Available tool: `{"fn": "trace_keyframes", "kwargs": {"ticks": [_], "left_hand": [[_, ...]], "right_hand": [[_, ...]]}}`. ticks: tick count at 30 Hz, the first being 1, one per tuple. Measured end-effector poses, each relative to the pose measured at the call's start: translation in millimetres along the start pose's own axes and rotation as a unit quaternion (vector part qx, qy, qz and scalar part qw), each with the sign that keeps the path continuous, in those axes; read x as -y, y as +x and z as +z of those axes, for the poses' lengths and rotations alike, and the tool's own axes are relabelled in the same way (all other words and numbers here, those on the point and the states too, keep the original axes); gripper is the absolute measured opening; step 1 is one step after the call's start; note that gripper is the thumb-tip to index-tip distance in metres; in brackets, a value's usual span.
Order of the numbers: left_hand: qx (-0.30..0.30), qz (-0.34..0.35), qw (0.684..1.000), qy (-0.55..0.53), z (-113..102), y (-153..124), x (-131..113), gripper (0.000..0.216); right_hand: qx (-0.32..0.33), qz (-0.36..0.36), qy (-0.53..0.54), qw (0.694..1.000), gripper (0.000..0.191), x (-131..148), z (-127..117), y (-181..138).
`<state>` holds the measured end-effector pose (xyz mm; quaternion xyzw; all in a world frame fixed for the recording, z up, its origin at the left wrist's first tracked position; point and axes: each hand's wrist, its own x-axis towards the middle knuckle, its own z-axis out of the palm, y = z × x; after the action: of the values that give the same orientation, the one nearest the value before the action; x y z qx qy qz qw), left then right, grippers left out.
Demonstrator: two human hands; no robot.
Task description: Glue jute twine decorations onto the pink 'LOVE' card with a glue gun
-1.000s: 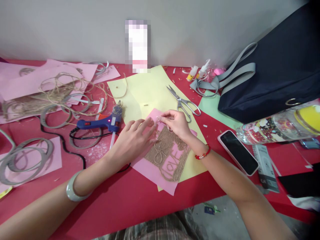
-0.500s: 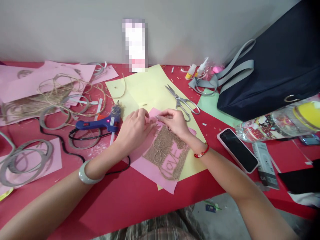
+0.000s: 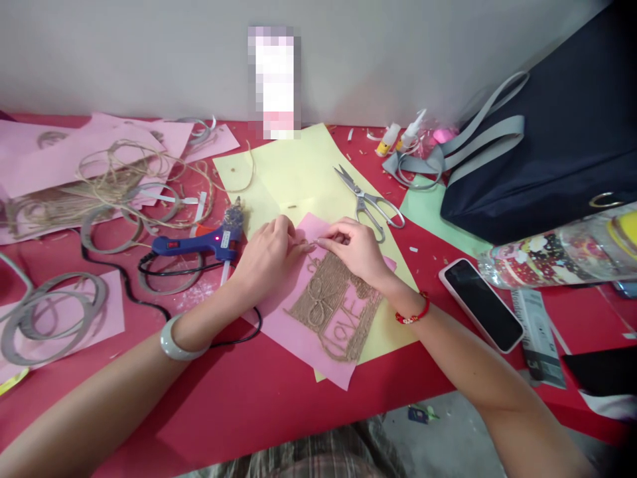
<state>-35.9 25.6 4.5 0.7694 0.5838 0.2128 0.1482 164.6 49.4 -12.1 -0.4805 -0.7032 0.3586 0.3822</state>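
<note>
A pink sheet carries a jute-twine picture with a bow and the outlined letters LOVE. Over the sheet's upper left part is my left hand, its thumb and fingers drawn together. My right hand pinches close beside it, above the top of the twine work. The two sets of fingertips nearly meet; whatever lies between them is too small to make out. Left of my left hand lies a blue hot glue gun with a small light lit. Silver scissors rest open beyond my right hand.
Yellow paper lies beneath the pink sheet. Loose twine and grey tape rings crowd the left. On the right are a phone, a patterned bottle and a dark bag. Small glue bottles stand at the back.
The view has shifted slightly, so most things sit a little further right. My fingertips have come slightly down over the sheet and remain close together; a twine loop near them shows more clearly.
</note>
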Motion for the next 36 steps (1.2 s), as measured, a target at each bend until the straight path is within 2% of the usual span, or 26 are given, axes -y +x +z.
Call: {"fn": "trace_keyframes", "kwargs": {"ticks": [10,15,19,23,29,36], "left_hand": [[-0.004,0.029,0.999,-0.028,4.2,-1.4,10.4,0.027],[-0.004,0.039,0.999,-0.019,3.4,-1.4,8.9,0.016],[0.013,0.02,1.0,-0.018,1.4,-0.4,6.7,0.017],[0.014,0.019,0.999,-0.039,-0.3,1.1,5.2,0.018],[0.005,0.125,0.991,-0.041,0.5,-1.4,-1.5,0.031],[0.027,0.134,0.991,-0.004,4.1,-5.1,-7.9,0.033]], "right_hand": [[0.047,-0.029,-0.044,0.998,0.022,2.3,-5.3,-6.2],[0.089,0.023,0.006,0.996,0.024,2.9,-12.5,-6.0],[0.089,0.082,0.077,0.99,0.027,4.6,-14.4,-4.6],[0.089,0.071,0.071,0.991,0.025,8.1,-14.2,-5.1],[0.101,0.057,0.054,0.992,0.024,11.0,-13.8,-6.7],[0.094,0.049,0.031,0.994,0.025,9.6,-12.6,-5.6]]}}
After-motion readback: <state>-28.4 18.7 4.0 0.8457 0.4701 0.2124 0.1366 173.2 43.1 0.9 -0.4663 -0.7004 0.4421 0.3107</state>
